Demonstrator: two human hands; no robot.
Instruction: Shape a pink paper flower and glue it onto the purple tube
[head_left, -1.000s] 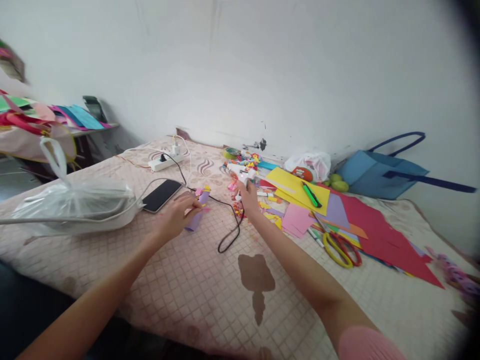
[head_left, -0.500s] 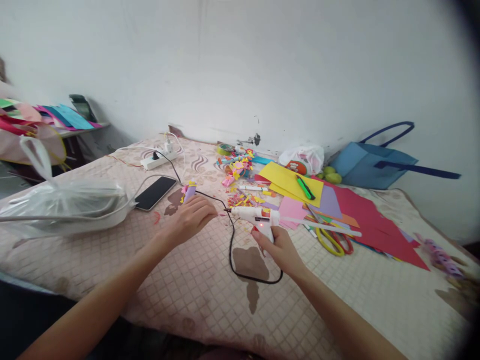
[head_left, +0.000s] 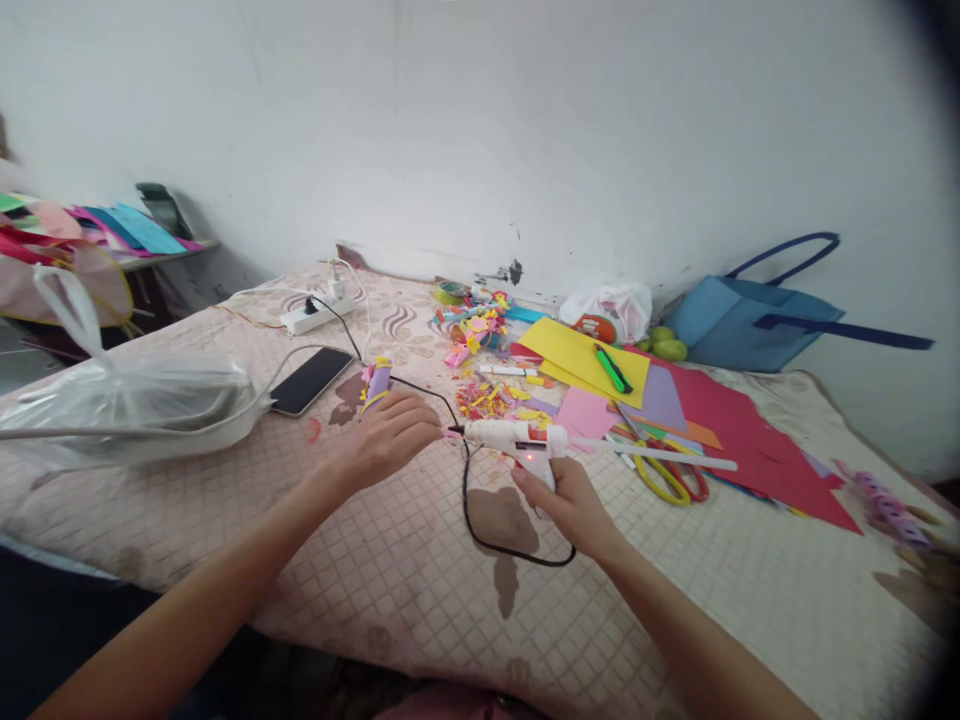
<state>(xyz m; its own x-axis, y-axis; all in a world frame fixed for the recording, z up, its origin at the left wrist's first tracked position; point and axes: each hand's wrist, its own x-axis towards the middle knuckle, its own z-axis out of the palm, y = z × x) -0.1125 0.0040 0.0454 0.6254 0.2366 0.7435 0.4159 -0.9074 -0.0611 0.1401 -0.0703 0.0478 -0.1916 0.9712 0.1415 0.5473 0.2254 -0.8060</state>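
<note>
My right hand [head_left: 566,500] is wrapped round the grip of a white glue gun [head_left: 525,440], which has a small red light lit and a long clear stick out of its back. The dark nozzle points left, close to the fingertips of my left hand [head_left: 390,440]. Those fingers are closed, with a small pink piece [head_left: 452,433] at their tips beside the nozzle. A purple paper roll [head_left: 377,385] with yellow and pink trim shows just behind my left hand, partly hidden by it.
Coloured paper [head_left: 739,450], yellow-handled scissors [head_left: 661,480], a green cutter [head_left: 613,368] and paper scraps [head_left: 487,398] lie right and behind. A phone [head_left: 311,381], power strip [head_left: 315,316] and plastic bag [head_left: 150,400] are left. The gun's black cord loops below it. A blue bag [head_left: 750,320] stands back right.
The glue gun and my right hand have shifted slightly right and down in view. My left hand has also moved slightly right, and more of the purple roll shows.
</note>
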